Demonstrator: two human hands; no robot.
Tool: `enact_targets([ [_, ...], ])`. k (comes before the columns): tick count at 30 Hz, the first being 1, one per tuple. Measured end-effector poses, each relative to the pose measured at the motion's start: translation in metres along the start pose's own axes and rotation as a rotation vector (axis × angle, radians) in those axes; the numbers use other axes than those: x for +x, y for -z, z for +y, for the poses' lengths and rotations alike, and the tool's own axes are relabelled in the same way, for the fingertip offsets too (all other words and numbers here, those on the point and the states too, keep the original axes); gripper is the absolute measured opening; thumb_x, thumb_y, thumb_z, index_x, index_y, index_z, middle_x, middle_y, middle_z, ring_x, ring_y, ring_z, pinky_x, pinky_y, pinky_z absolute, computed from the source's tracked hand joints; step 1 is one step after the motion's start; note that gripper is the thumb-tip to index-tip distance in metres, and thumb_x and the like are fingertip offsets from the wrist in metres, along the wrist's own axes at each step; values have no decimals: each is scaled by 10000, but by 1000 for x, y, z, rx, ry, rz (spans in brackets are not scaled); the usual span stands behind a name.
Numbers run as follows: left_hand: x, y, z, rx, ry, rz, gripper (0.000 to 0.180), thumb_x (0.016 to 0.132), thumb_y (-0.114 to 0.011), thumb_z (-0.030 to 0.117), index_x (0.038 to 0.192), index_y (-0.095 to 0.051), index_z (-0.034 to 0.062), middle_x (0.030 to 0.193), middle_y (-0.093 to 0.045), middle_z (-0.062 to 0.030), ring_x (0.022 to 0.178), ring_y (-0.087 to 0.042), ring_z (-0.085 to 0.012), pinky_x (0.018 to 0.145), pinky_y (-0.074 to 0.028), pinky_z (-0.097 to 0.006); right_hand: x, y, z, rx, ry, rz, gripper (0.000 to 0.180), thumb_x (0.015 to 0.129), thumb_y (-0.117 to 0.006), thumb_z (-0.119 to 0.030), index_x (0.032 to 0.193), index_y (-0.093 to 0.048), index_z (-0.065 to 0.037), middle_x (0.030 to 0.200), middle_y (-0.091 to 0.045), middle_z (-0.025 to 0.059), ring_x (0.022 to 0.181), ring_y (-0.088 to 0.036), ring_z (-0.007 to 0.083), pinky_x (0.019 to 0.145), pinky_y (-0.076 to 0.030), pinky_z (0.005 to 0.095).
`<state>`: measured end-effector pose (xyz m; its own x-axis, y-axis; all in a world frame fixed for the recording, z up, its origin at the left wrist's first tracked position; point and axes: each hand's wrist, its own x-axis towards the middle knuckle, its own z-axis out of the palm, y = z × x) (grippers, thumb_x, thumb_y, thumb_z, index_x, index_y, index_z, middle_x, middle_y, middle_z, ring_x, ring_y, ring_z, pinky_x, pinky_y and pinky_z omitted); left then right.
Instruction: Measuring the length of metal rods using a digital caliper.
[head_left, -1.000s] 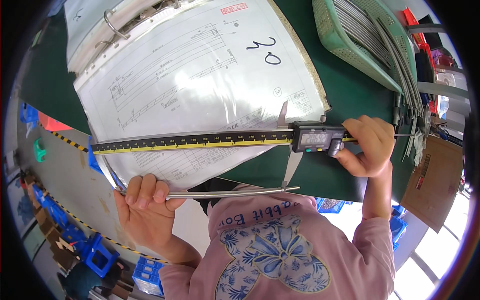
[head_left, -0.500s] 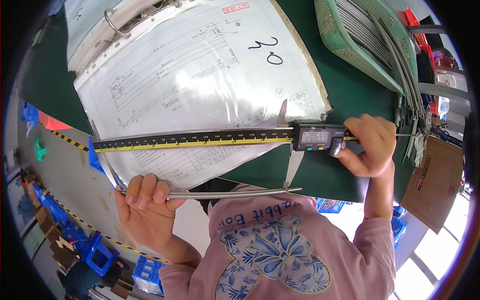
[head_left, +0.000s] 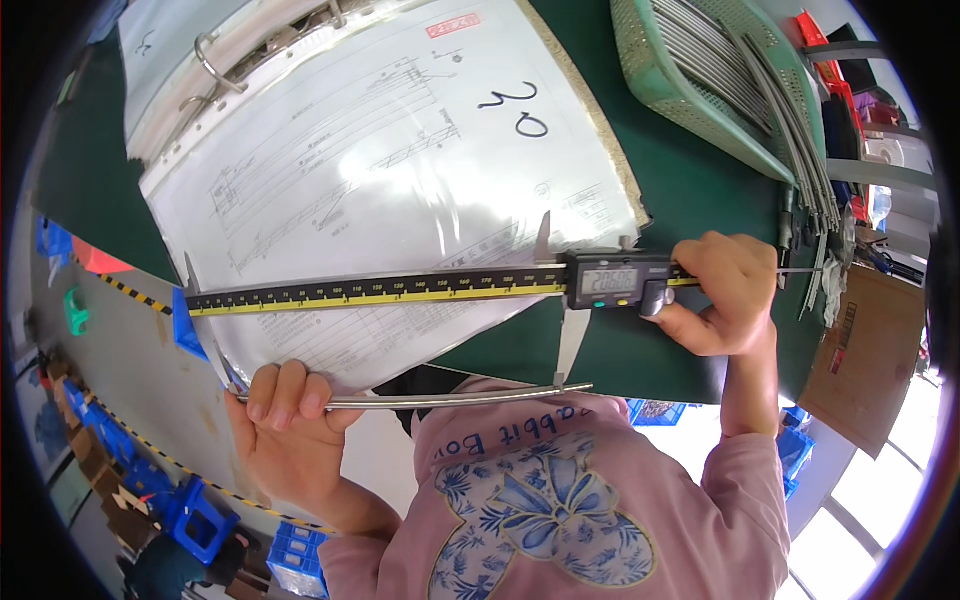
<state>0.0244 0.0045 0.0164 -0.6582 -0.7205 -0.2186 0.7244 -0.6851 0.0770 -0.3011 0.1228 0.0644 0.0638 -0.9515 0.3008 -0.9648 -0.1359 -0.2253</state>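
My left hand [head_left: 295, 430] is closed around the left end of a thin, shiny metal rod [head_left: 450, 400], which runs level in front of my chest. A long digital caliper [head_left: 400, 290] with a black and yellow scale lies parallel beyond it. My right hand [head_left: 728, 295] grips the caliper by its display slider, the thumb at the roller. One long jaw comes down to the rod near its right end; the other meets it by my left fingers. Under the caliper lies a binder of drawings [head_left: 330, 190] in a clear sleeve.
A green mesh basket [head_left: 640, 60] holding several metal rods stands at the far right of the green table [head_left: 690, 210]. Binder rings [head_left: 212, 65] rise at the far left. To the right hangs a cardboard box [head_left: 865, 360]. Blue crates [head_left: 297, 555] stand on the floor at left.
Caliper, rod and my right hand appear shifted slightly left in the picture, along with the basket and binder. Both hands keep their grips.
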Motion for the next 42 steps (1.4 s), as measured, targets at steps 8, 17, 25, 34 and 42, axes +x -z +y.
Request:
enact_targets([
  [8,-6,4,-1,-9,-18,8,330,910,-299,356,791,-410,69,810,-405,-87,878,-400,-302,873,-333,-588,0,-5,-2,30,9,-27,348,622,-681,-358,695,-547,-46,517,-432,45,390,-409,206,372,-298,300],
  [17,-6,14,-15,-32,4,12,411,907,-242,406,748,-442,83,802,-429,-99,932,-434,-341,876,-355,-574,-17,-6,0,-59,-24,-21,364,621,-652,-380,683,-527,-44,516,-427,56,406,-401,219,411,-284,313],
  [25,-4,14,-16,-31,3,12,403,906,-247,408,759,-440,86,802,-425,-97,924,-430,-339,871,-356,-577,-13,-2,2,-48,-32,-23,351,614,-656,-362,679,-529,-41,510,-427,54,390,-396,215,392,-279,307],
  [34,-8,8,-3,10,-20,-17,363,918,-254,369,795,-420,71,824,-409,-85,904,-407,-304,872,-336,-582,2,-4,-3,41,27,-8,332,584,-707,-303,719,-545,-45,524,-454,36,393,-441,185,372,-319,279],
  [42,-5,4,-3,26,-14,-11,363,920,-240,370,788,-406,75,815,-398,-81,892,-403,-294,878,-332,-587,1,1,-3,44,0,8,339,577,-712,-303,722,-550,-42,524,-450,29,385,-436,180,361,-316,276],
])
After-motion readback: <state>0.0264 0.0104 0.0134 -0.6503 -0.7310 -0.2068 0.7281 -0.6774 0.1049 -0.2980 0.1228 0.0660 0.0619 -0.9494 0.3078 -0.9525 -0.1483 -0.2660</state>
